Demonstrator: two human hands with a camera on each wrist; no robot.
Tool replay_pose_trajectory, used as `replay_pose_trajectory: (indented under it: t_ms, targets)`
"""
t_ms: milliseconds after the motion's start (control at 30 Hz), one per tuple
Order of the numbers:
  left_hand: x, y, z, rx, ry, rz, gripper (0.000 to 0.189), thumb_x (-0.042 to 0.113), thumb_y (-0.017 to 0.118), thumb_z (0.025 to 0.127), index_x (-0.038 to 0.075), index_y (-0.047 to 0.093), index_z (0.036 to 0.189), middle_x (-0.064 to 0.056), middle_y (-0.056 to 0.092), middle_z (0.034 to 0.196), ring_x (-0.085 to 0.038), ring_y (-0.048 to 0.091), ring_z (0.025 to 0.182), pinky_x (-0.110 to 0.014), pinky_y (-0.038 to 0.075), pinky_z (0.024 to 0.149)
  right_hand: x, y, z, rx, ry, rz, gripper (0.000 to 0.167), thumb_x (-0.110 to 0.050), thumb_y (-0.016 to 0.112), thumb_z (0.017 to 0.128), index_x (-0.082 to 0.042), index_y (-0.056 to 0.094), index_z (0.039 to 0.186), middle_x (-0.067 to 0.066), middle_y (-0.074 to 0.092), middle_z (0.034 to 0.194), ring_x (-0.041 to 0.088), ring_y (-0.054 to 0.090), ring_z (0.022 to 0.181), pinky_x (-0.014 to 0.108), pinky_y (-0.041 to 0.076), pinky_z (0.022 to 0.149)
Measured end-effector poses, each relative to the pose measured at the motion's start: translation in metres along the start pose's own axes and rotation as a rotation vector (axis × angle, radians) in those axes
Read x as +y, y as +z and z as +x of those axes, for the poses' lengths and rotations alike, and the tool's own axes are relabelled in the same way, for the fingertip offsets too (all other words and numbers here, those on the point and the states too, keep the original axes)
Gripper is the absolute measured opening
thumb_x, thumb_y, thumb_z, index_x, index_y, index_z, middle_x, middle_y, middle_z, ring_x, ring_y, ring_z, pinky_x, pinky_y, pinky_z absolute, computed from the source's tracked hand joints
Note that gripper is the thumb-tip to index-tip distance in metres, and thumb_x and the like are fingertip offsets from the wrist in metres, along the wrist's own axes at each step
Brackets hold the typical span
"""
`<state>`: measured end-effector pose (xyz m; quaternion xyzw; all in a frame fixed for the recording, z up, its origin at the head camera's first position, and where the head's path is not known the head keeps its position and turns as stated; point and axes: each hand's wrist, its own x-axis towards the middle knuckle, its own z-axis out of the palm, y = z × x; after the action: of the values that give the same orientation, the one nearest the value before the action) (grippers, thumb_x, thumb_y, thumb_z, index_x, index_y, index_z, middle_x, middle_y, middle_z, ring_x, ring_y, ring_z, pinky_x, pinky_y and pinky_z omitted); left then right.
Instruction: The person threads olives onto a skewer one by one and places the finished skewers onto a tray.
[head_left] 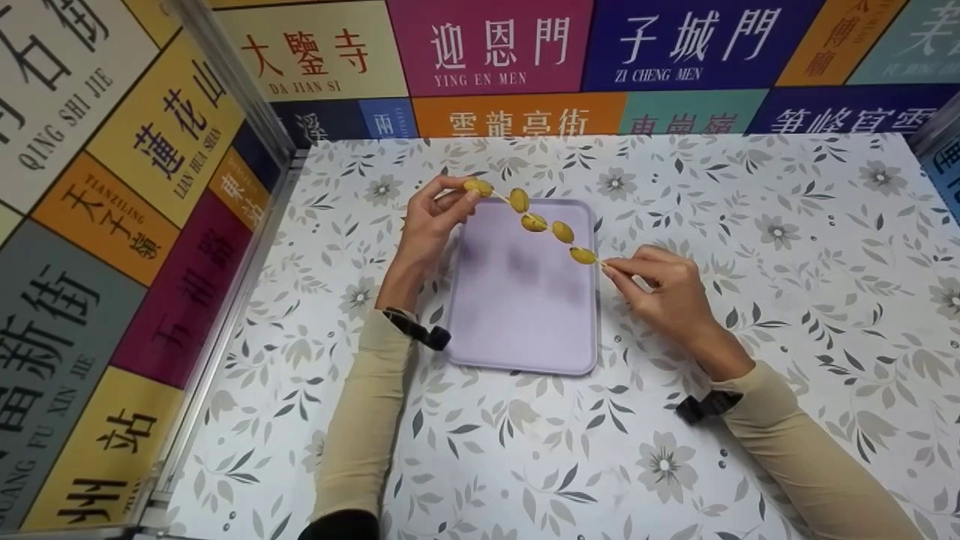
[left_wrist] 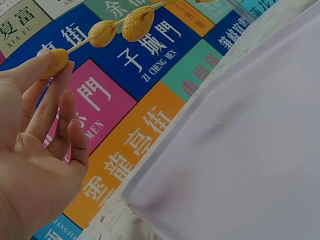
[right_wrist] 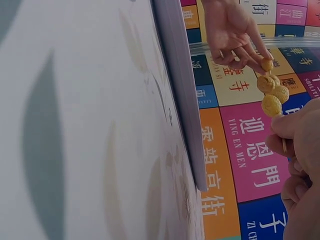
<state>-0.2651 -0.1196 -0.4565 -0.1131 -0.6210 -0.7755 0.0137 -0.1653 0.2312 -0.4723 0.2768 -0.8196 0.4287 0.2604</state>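
Note:
Above the lilac tray [head_left: 523,322], a thin stick threaded with several wrinkled yellow oval pieces [head_left: 534,222] stretches between both hands. The kind of the pieces cannot be told for sure; they look like small dried fruits. My left hand [head_left: 431,229] pinches the end piece [left_wrist: 57,64] between thumb and fingertips, at the tray's far left corner. The bare lower end of the stick is pinched by my right hand [head_left: 667,296], just right of the tray. In the right wrist view, the stick's tip [right_wrist: 284,145] pokes out below the thumb.
A white tablecloth [head_left: 787,300] with grey leaves and flowers covers the table. Panels with coloured, lettered blocks stand along the back [head_left: 487,45] and the left side [head_left: 135,247]. Dark bands with small devices [head_left: 709,406] sit on both wrists.

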Motion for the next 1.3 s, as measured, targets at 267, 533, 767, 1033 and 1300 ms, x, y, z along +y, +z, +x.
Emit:
replay_pose_trajectory:
  t_ms: [267, 533, 767, 1033, 1300]
  targets:
    - [0.000, 0.004, -0.001, -0.016, 0.006, 0.016, 0.016, 0.015, 0.079, 0.100, 0.011, 0.074, 0.114, -0.006, 0.082, 0.109, -0.017, 0.066, 0.088, -0.030, 0.049, 0.081, 0.002, 0.001, -0.001, 0.022, 0.020, 0.003, 0.015, 0.005, 0.088, 0.085, -0.002, 0.087, 0.099, 0.006, 0.063, 0.068, 0.021, 0.044, 0.059, 0.015, 0.029, 0.059]
    - [0.001, 0.008, -0.002, -0.013, -0.010, 0.025, 0.016, 0.016, 0.081, 0.099, 0.011, 0.074, 0.112, -0.007, 0.082, 0.103, -0.016, 0.065, 0.083, -0.029, 0.049, 0.079, 0.005, -0.001, 0.000, 0.017, 0.007, -0.023, 0.016, 0.003, 0.089, 0.086, -0.004, 0.088, 0.100, 0.003, 0.061, 0.067, 0.017, 0.045, 0.057, 0.015, 0.030, 0.058]
    - [0.002, 0.010, -0.004, -0.029, -0.014, 0.062, 0.019, 0.020, 0.081, 0.098, 0.011, 0.075, 0.114, -0.008, 0.083, 0.103, -0.018, 0.065, 0.084, -0.030, 0.049, 0.080, 0.004, 0.001, 0.000, 0.049, 0.012, -0.003, 0.014, 0.005, 0.088, 0.085, -0.002, 0.087, 0.097, 0.007, 0.061, 0.066, 0.016, 0.042, 0.057, 0.014, 0.028, 0.058]
    - [-0.002, 0.012, -0.002, -0.038, -0.005, 0.095, 0.016, 0.020, 0.082, 0.098, 0.011, 0.075, 0.110, -0.005, 0.085, 0.100, -0.017, 0.065, 0.081, -0.030, 0.046, 0.076, 0.003, 0.001, 0.001, 0.089, 0.004, -0.013, 0.016, 0.008, 0.089, 0.082, 0.000, 0.087, 0.095, 0.009, 0.061, 0.064, 0.006, 0.038, 0.062, 0.016, 0.027, 0.058]
    - [-0.004, 0.012, -0.004, -0.046, -0.013, 0.099, 0.016, 0.018, 0.083, 0.097, 0.011, 0.074, 0.108, -0.005, 0.085, 0.096, -0.015, 0.066, 0.080, -0.029, 0.045, 0.075, 0.004, 0.001, 0.001, 0.110, -0.019, -0.019, 0.015, 0.007, 0.089, 0.082, -0.001, 0.087, 0.095, 0.008, 0.060, 0.063, 0.006, 0.039, 0.063, 0.015, 0.028, 0.060]
